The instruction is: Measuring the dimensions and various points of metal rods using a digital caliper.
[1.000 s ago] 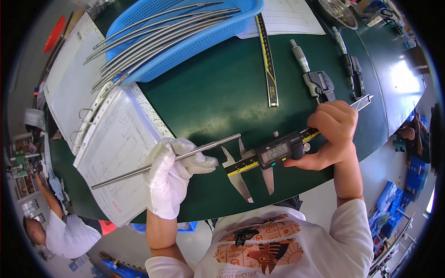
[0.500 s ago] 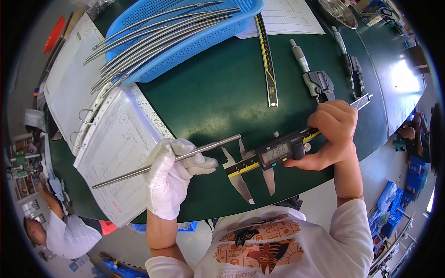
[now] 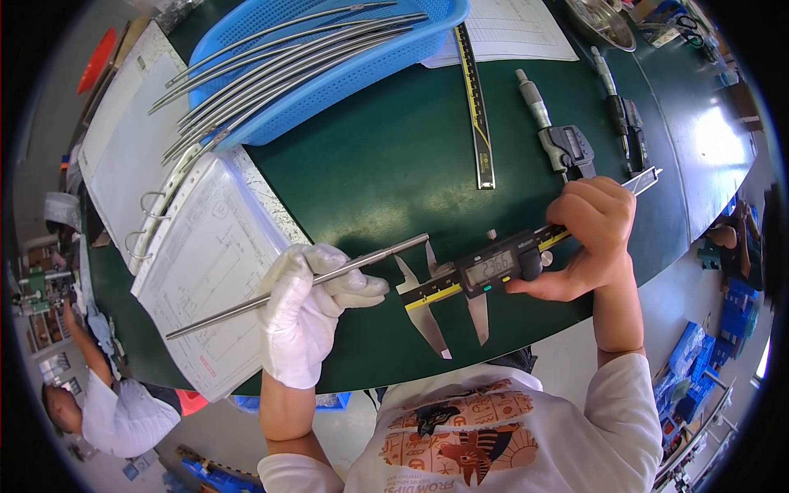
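Note:
In a white glove, my left hand [image 3: 308, 308] is closed around a thin metal rod [image 3: 238, 307] that slants up to the right. My bare right hand [image 3: 596, 238] grips a digital caliper [image 3: 497, 264] by its beam and slider. The caliper's jaws stand apart, with the upper, smaller pair close to the rod's right end; whether they touch it I cannot tell. Below that, the larger jaws hold nothing. Beyond the left hand, a blue perforated basket [image 3: 329, 94] carries several similar metal rods [image 3: 271, 78], their ends jutting over its left side.
An open ring binder with drawings [image 3: 209, 255] lies on the left of the green table. A black-and-yellow ruler [image 3: 477, 115], two digital micrometers [image 3: 567, 148] and a printed sheet [image 3: 526, 33] lie farther back. A metal bowl [image 3: 604, 20] stands far right. Another person [image 3: 123, 419] sits at lower left.
My hands, the rod and the caliper hold nearly the same pose, with only a very slight shift of the view. At lower left, the other person's arm has moved a little.

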A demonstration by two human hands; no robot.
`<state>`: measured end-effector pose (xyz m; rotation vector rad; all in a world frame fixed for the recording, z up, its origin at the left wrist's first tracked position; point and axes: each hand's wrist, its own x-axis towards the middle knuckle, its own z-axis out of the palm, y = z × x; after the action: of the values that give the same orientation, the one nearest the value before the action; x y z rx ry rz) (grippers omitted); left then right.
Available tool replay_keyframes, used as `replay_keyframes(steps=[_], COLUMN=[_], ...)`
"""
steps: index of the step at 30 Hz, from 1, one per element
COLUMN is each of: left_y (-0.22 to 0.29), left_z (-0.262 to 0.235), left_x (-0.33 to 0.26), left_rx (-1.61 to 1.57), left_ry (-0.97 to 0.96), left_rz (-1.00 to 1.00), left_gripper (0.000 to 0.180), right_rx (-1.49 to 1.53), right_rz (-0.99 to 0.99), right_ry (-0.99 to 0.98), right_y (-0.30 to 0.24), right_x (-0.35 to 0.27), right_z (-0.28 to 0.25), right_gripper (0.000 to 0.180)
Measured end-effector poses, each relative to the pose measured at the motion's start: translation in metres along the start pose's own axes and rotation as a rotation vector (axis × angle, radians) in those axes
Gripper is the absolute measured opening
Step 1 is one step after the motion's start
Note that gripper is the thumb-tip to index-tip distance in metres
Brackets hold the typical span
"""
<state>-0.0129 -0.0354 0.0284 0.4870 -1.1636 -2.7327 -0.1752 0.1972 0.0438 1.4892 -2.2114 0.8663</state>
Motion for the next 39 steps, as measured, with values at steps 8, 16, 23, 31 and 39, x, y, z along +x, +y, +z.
replay_keyframes(steps=[8,16,23,31,39], left_y=[0.003,0.003,-0.001,-0.002,-0.001], left_z=[0.009,0.011,0.003,0.006,-0.001], left_x=[-0.001,-0.001,-0.001,0.001,-0.004], left_rx=[0.122,0.112,0.101,0.067,0.068], left_ry=[0.037,0.043,0.010,0.016,0.069], left_rz=[-0.008,-0.005,0.012,0.003,0.015], left_gripper=[0.029,0.028,0.029,0.029,0.029], right_rx=[-0.008,-0.015,0.024,0.028,0.061], right_rz=[0.011,0.023,0.025,0.059,0.079], right_ry=[-0.027,-0.036,-0.034,-0.037,-0.049], right_y=[-0.001,0.000,-0.003,0.000,-0.002], right_x=[-0.001,-0.005,-0.002,-0.004,0.002], right_z=[0.000,0.001,-0.001,-0.001,0.005], right_gripper=[0.048,0.052,0.045,0.045,0.048])
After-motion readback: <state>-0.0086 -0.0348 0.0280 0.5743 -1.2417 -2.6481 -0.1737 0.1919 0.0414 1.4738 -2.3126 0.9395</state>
